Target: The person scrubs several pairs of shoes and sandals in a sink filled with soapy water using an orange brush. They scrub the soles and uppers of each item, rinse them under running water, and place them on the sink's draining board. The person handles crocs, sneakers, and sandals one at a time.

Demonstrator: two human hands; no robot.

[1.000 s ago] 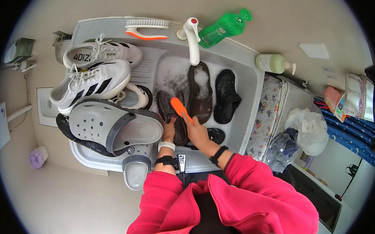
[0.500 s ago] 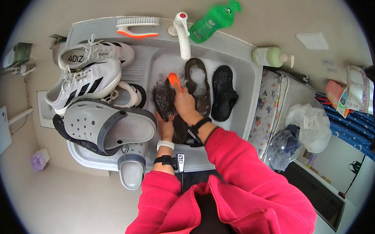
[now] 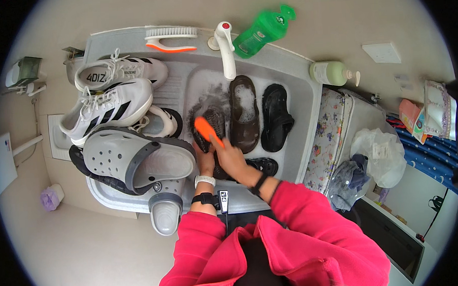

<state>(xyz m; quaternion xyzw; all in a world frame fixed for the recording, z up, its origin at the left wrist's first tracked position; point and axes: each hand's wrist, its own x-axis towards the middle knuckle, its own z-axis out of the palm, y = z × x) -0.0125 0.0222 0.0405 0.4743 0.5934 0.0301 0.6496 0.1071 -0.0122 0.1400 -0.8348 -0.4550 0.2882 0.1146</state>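
In the soapy grey sink [image 3: 300, 109], my left hand [image 3: 205, 161] grips the near end of a dark shoe [image 3: 216, 118] whose patterned sole shows. Closed round the orange handle of a scrub brush [image 3: 207, 128], my right hand [image 3: 233, 163] holds it over that shoe; the bristles are hidden. To the right lies a brown slip-on shoe [image 3: 246, 129] with foam inside, then a black clog [image 3: 276, 120]. Another black shoe [image 3: 267, 166] sits near the front, partly behind my right wrist. A further dark shoe [image 3: 220, 172] shows between my forearms.
White sneakers [image 3: 115, 109] and grey clogs [image 3: 112, 153] are piled on the left drainboard. A white faucet [image 3: 227, 53] overhangs the basin. Along the back ledge stand a white-and-orange brush [image 3: 171, 39] and a green bottle [image 3: 262, 34]; a pump bottle [image 3: 330, 73] is at the right corner.
My right hand has brought the orange brush nearer and slightly left along the shoe. My left hand stays on the shoe's near end. The whole view has shifted a little.
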